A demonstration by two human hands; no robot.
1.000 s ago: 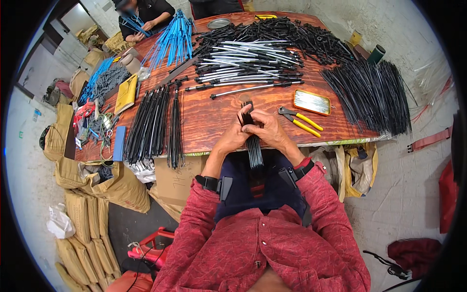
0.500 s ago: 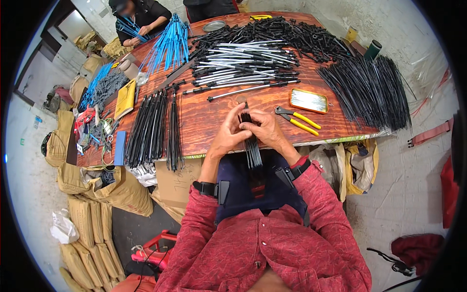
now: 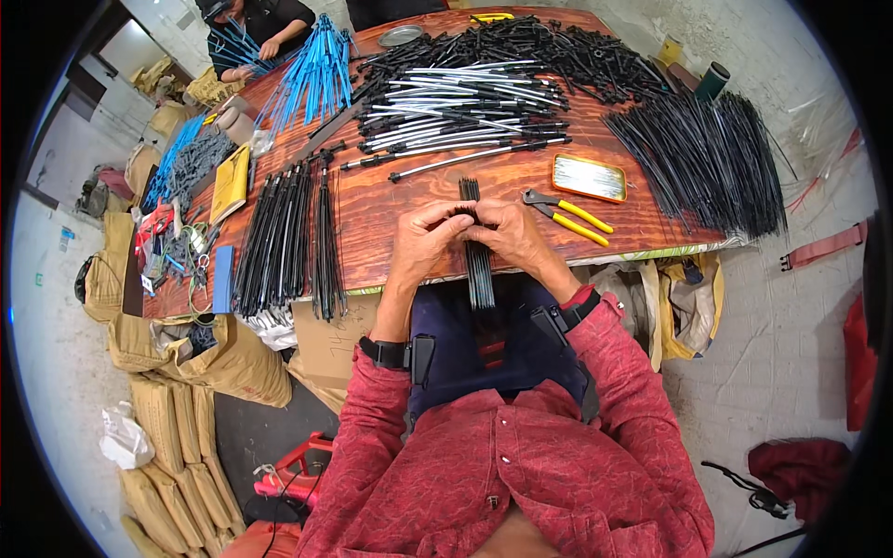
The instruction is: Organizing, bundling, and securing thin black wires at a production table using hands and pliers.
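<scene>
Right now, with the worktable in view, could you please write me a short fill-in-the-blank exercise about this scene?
1. The left hand and the right hand hold a bundle of thin rods coloured ____.
2. The cutting pliers on the table have handles coloured ____.
3. In the picture, the yellow notebook lies to the ____ of the shallow tin.
4. The pile of slender pieces nearest the co-worker is coloured ____.

Missing words: black; yellow; left; blue.

Two hands [image 3: 423, 240] [image 3: 514, 236], one black bundle [image 3: 479, 277] between them; rightward, one pincer tool [image 3: 577, 211], one tin [image 3: 590, 193]; leftward, one yellow notebook [image 3: 231, 186].
</scene>
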